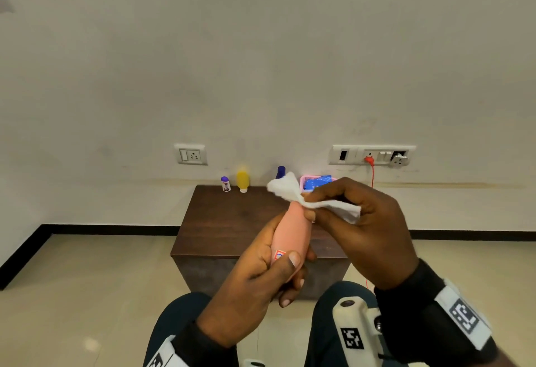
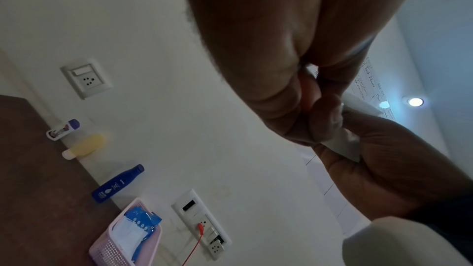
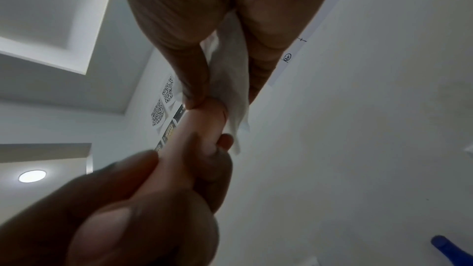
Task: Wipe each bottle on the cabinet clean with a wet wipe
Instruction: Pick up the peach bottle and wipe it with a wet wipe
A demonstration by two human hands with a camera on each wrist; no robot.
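From the head view, the left hand (image 1: 255, 282) is raised in front of the body above the knees, its fingers and thumb wrapped round the lower half of a pink bottle (image 1: 290, 236) that tilts up and slightly right. The right hand (image 1: 362, 227) comes in from the right with the wrist bent, pinching a white wet wipe (image 1: 304, 198) round the bottle's top end, one flap of the wipe sticking up and another trailing along the palm. Behind the hands, on the brown cabinet (image 1: 232, 221), stand a small white bottle (image 1: 225, 184), a yellow bottle (image 1: 242, 181) and a dark blue bottle (image 1: 280, 171) in a row by the wall, with a pink basket (image 1: 305, 181) just to their right. The left wrist view looks along the curled left fingers; a sliver of pink shows between them, and the right hand holds the wipe just beyond. In the right wrist view, the right thumb and fingers clamp the wipe against the bottle's tip, while the left fingers close round the bottle below.
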